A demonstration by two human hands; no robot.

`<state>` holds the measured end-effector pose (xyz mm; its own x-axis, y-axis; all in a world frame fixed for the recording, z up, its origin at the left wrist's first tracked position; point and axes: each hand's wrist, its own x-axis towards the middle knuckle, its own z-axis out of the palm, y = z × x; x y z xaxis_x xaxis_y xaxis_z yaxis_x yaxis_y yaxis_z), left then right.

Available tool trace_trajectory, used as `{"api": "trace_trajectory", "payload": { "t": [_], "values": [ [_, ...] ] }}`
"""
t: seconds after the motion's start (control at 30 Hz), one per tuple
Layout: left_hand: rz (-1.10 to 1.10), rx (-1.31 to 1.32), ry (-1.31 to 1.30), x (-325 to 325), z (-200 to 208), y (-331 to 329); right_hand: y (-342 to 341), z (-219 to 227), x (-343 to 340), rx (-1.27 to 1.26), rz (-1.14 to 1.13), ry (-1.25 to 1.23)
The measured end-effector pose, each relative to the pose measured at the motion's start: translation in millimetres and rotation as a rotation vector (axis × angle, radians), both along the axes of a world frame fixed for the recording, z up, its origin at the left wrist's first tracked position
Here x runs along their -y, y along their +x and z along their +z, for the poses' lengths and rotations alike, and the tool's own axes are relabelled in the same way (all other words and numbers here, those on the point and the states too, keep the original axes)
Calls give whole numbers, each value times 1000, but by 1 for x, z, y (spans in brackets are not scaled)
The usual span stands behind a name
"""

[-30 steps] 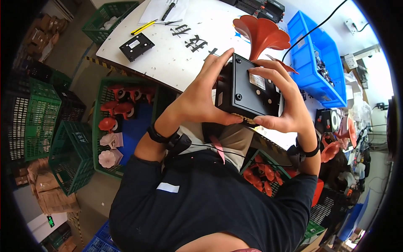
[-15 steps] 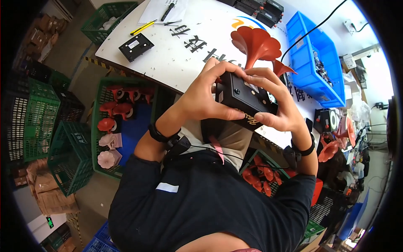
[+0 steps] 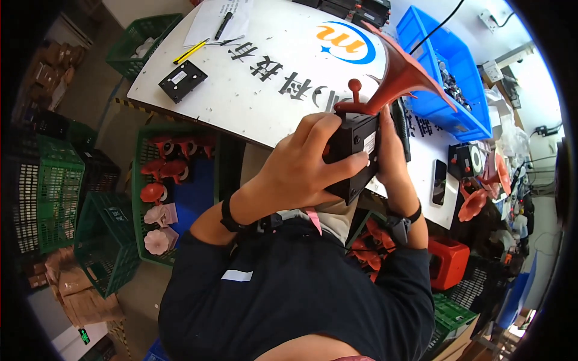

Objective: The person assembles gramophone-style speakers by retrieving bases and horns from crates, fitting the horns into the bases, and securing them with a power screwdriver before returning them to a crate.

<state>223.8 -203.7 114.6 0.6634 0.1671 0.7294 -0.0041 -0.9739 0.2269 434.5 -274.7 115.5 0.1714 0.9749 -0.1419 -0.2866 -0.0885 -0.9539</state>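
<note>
Between my two hands is a small gramophone-shaped speaker, held above the table's near edge. Its black box (image 3: 356, 157) is tilted on edge, its labelled and screwed face toward my right. Its red flared horn (image 3: 404, 71) points up and right, beside a red knobbed arm. My left hand (image 3: 301, 159) grips the box from the left, thumb and fingers bent round it. My right hand (image 3: 390, 153) presses along the box's right side, its fingers partly hidden. A flat black panel (image 3: 183, 80) lies apart on the white table (image 3: 211, 102).
A yellow cutter knife (image 3: 190, 52) and black marker (image 3: 223, 26) lie by paper at the back left. A blue bin (image 3: 415, 36) with small parts stands back right; a phone (image 3: 439, 182) lies near another speaker (image 3: 462, 157). A green crate (image 3: 139, 210) holds more speakers below left.
My hands have turned the speaker, bringing its box on edge and its horn nearer and to the right. My right hand has shifted from the box's front to its right side.
</note>
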Motion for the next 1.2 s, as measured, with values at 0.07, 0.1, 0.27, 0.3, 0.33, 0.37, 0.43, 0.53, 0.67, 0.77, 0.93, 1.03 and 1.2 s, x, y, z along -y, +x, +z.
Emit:
{"api": "trace_trajectory", "payload": {
  "t": [0.07, 0.1, 0.27, 0.3, 0.33, 0.37, 0.43, 0.53, 0.67, 0.77, 0.93, 1.03, 1.2],
  "values": [
    [-35, 124, -177, 3, -4, 2, -5, -4, -2, 55, -130, 56],
    [-62, 245, -356, 4, -5, 3, -9, -1, 0, 112, -220, 125],
    [-38, 146, -1086, 13, -10, 11, -24, 23, 20, 881, -470, 479],
    [-33, 146, -1089, 13, -12, 12, -25, 25, 22, 1019, -467, 486],
    [-16, 170, -979, 13, -16, 14, -29, 25, 24, 1115, -471, 482],
    [-2, 194, -870, 14, -19, 18, -30, 25, 26, 1187, -472, 482],
    [20, 219, -766, 15, -23, 18, -34, 26, 25, 1283, -464, 495],
    [60, 222, -628, 13, -26, 16, -25, 16, 25, 1314, -418, 605],
    [43, 248, -753, 14, -24, 12, 3, -70, 9, -216, -290, 459],
    [96, 57, -794, 17, -34, 2, 0, -65, -8, 31, -334, 314],
    [162, 59, -800, 9, -38, 6, -32, -53, -28, 204, -460, 357],
    [129, 60, -781, 5, -30, 4, -20, -52, -34, 165, -413, 340],
    [114, 37, -818, -5, -37, -2, -26, -44, -45, 273, -288, 328]
  ]
}}
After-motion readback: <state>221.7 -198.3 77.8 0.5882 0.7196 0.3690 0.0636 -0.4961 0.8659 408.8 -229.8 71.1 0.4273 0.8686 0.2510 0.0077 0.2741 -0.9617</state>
